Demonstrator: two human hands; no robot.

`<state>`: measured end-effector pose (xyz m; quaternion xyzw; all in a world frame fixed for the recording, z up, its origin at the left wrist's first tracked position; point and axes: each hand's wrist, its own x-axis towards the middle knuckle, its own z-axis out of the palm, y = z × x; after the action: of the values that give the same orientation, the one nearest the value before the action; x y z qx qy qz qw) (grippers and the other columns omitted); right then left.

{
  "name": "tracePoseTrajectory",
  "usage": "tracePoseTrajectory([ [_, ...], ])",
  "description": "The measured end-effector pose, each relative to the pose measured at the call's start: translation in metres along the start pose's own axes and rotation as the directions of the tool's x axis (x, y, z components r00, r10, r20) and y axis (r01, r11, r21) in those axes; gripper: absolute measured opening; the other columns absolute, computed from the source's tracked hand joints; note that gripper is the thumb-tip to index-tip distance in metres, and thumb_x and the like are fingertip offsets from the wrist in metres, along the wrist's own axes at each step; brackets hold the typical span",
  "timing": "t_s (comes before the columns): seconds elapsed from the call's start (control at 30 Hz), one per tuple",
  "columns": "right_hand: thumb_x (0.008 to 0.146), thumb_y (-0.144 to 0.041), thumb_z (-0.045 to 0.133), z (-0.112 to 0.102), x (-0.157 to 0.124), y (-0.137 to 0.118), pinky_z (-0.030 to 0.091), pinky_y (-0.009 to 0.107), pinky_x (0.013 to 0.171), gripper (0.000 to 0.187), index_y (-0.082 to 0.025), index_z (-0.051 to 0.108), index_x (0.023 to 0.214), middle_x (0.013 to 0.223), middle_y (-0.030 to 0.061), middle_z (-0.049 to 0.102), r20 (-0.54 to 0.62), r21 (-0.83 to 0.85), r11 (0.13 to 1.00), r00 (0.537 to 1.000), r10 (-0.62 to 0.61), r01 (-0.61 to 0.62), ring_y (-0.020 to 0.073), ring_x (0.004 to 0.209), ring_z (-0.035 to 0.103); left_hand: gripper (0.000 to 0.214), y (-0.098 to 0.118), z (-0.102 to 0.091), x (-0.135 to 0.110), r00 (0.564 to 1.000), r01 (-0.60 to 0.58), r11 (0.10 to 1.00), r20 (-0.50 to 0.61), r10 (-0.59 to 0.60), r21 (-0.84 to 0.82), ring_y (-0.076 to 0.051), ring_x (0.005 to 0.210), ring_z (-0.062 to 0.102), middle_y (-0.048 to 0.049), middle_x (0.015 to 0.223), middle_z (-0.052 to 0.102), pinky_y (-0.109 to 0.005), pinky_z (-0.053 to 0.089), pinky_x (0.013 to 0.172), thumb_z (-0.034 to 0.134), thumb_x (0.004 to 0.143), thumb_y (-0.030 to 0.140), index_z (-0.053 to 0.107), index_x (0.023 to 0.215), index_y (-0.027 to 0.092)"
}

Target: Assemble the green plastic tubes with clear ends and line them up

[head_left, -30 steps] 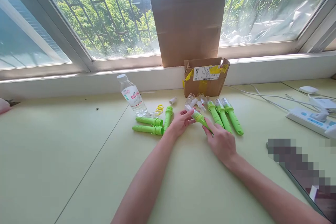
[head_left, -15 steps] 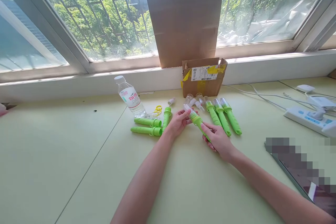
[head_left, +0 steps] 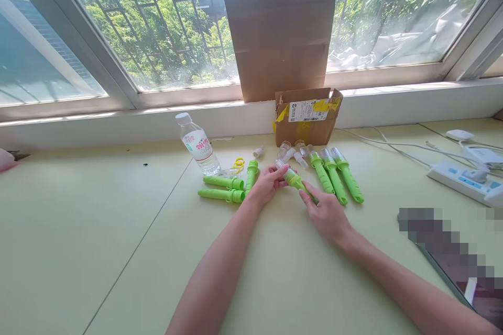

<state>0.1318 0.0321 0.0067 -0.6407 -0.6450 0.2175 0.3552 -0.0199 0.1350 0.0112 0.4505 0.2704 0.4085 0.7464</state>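
Between my hands is a green plastic tube-shaped handle (head_left: 295,181) with a clear cap on its upper end, tilted up to the left. My left hand (head_left: 269,185) pinches the clear cap. My right hand (head_left: 325,213) is wrapped round the lower part of the green handle, hiding some of it. Just right of it lie several similar capped green handles (head_left: 332,175) side by side. Left of my left hand are uncapped green handles (head_left: 222,195) with threaded ends, one of them (head_left: 251,174) pointing away from me. Small white pieces (head_left: 300,159) and clear caps (head_left: 284,148) lie beyond my hands.
An open cardboard box (head_left: 306,125) stands against the wall. To the left are a water bottle (head_left: 199,146) and yellow scissors (head_left: 238,164). A power strip (head_left: 463,182) with cables lies at right, with a dark, partly pixelated flat object (head_left: 440,267) nearer.
My right hand has shifted its grip on the green handle, its fingers now lying more over the top. The view has shifted slightly; my left hand stays at the cap.
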Motion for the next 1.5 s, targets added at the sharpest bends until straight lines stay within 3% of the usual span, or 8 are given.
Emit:
tracePoseTrajectory([
  [0.2,0.085,-0.059,0.045,-0.010,0.003,-0.008,0.017,0.021,0.037,0.060,-0.021,0.054,0.131,0.054,-0.0073,0.034,0.350,0.502,0.781,0.913,0.209,-0.371,0.0081,0.040,0.023,0.036,0.001,-0.002,-0.001,1.000,0.002,1.000,0.017,-0.002,0.005,-0.020,0.079,0.068,-0.0112,0.087,0.071,-0.031,0.052,0.073,0.074,0.070,0.040,0.066,0.087,0.009],
  [0.33,0.086,-0.056,0.045,-0.006,0.001,-0.008,0.024,0.021,0.039,0.058,-0.020,0.055,0.130,0.053,-0.0064,0.037,0.248,0.504,0.816,0.952,0.179,-0.285,0.0093,0.043,0.029,0.034,-0.001,0.004,0.000,0.999,-0.025,0.999,-0.041,0.024,-0.023,-0.020,0.083,0.068,-0.0111,0.092,0.071,-0.032,0.051,0.078,0.073,0.072,0.038,0.065,0.091,0.011],
  [0.47,0.089,-0.049,0.044,0.002,-0.003,-0.002,0.034,0.025,0.048,0.053,-0.018,0.057,0.129,0.057,-0.0025,0.050,-0.062,0.182,0.981,0.994,0.086,-0.074,0.0128,0.048,0.041,0.034,-0.004,0.008,0.001,0.999,-0.029,0.999,-0.045,0.028,-0.040,-0.019,0.083,0.068,-0.0115,0.093,0.071,-0.033,0.051,0.080,0.072,0.073,0.037,0.065,0.093,0.010],
  [0.57,0.091,-0.042,0.042,0.006,-0.003,0.003,0.034,0.026,0.052,0.046,-0.021,0.059,0.129,0.068,0.0030,0.063,-0.187,-0.200,0.980,0.981,-0.053,0.015,0.0159,0.055,0.052,0.034,-0.006,0.008,0.002,0.998,-0.034,0.999,-0.054,0.032,-0.032,-0.019,0.080,0.068,-0.0107,0.092,0.071,-0.033,0.051,0.080,0.072,0.074,0.038,0.066,0.094,0.011],
  [0.7,0.094,-0.038,0.039,0.006,-0.003,0.004,0.026,0.025,0.049,0.041,-0.021,0.057,0.126,0.075,0.0055,0.067,-0.168,-0.455,0.890,0.977,-0.128,0.039,0.0166,0.057,0.056,0.036,-0.006,0.009,0.002,0.997,-0.040,0.999,-0.064,0.039,-0.009,-0.020,0.081,0.067,-0.0117,0.093,0.070,-0.034,0.051,0.079,0.070,0.074,0.041,0.066,0.092,0.010],
  [0.87,0.097,-0.043,0.030,0.002,0.003,0.000,0.017,0.026,0.048,0.041,-0.018,0.062,0.091,0.061,0.0037,0.061,-0.063,-0.509,0.861,0.998,-0.032,-0.004,0.0155,0.048,0.050,0.036,-0.004,0.010,0.001,0.998,-0.017,1.000,-0.064,0.017,0.002,-0.021,0.081,0.067,-0.0125,0.090,0.070,-0.035,0.050,0.080,0.072,0.072,0.041,0.065,0.087,0.009],
  [1.13,0.094,-0.047,0.033,-0.006,0.007,-0.002,0.022,0.025,0.048,0.035,-0.021,0.049,0.076,0.049,-0.0049,0.041,0.047,-0.082,0.996,0.998,0.036,-0.032,0.0122,0.045,0.036,0.038,-0.002,0.015,0.001,0.993,-0.061,0.998,-0.098,0.063,0.026,-0.023,0.082,0.068,-0.0118,0.082,0.070,-0.037,0.050,0.082,0.073,0.070,0.043,0.064,0.082,0.009],
  [1.5,0.087,-0.061,0.040,-0.009,0.006,-0.009,0.022,0.024,0.044,0.045,-0.019,0.052,0.077,0.054,-0.0057,0.036,0.216,0.337,0.926,0.971,0.103,-0.173,0.0092,0.045,0.029,0.034,0.002,0.009,-0.001,0.999,-0.033,0.999,-0.036,0.033,-0.013,-0.022,0.082,0.067,-0.0110,0.085,0.070,-0.033,0.050,0.076,0.074,0.070,0.040,0.063,0.083,0.010],
])
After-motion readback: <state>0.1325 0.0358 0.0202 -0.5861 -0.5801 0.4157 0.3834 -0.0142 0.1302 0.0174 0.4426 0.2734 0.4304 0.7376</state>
